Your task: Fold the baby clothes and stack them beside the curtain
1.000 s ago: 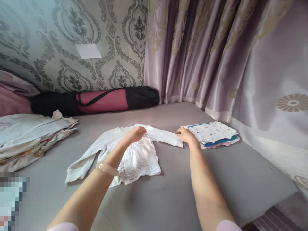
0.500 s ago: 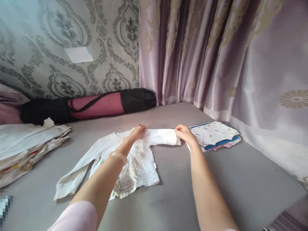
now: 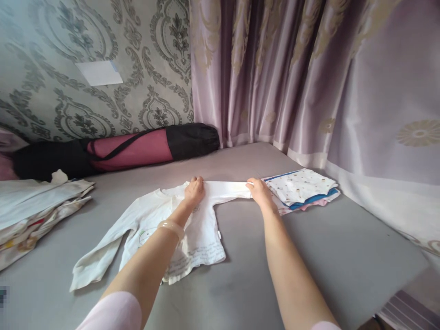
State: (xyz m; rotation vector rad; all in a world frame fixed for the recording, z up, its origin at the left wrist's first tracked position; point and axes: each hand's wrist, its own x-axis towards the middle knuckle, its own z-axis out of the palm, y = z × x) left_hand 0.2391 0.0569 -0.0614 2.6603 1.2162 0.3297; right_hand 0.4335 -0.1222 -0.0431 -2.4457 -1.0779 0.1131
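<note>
A small white long-sleeved shirt (image 3: 206, 238) lies spread on the grey bed surface (image 3: 240, 284), its collar toward the wall. My left hand (image 3: 195, 190) is closed on the shirt near the shoulder of the right-hand sleeve. With fingers pinched, my right hand (image 3: 257, 190) grips that sleeve at its cuff end, and the sleeve stretches straight between both hands. The other sleeve slants down toward the lower left. My left forearm covers part of the shirt's front. Just beyond my right hand lies a stack of folded clothes (image 3: 299, 185), a white patterned piece on top.
Another pile of light clothes (image 3: 41, 201) rests at the left edge. Along the wall lies a long black and pink bag (image 3: 134, 149) with a strap. Purple curtains (image 3: 254, 78) hang behind and to the right. A striped item (image 3: 409, 307) shows below the bed's right edge.
The sleeve's lower edge has risen and the sleeve looks narrower at the cuff. My left hand's fingers have curled more over the cloth. The whole view has shifted slightly.
</note>
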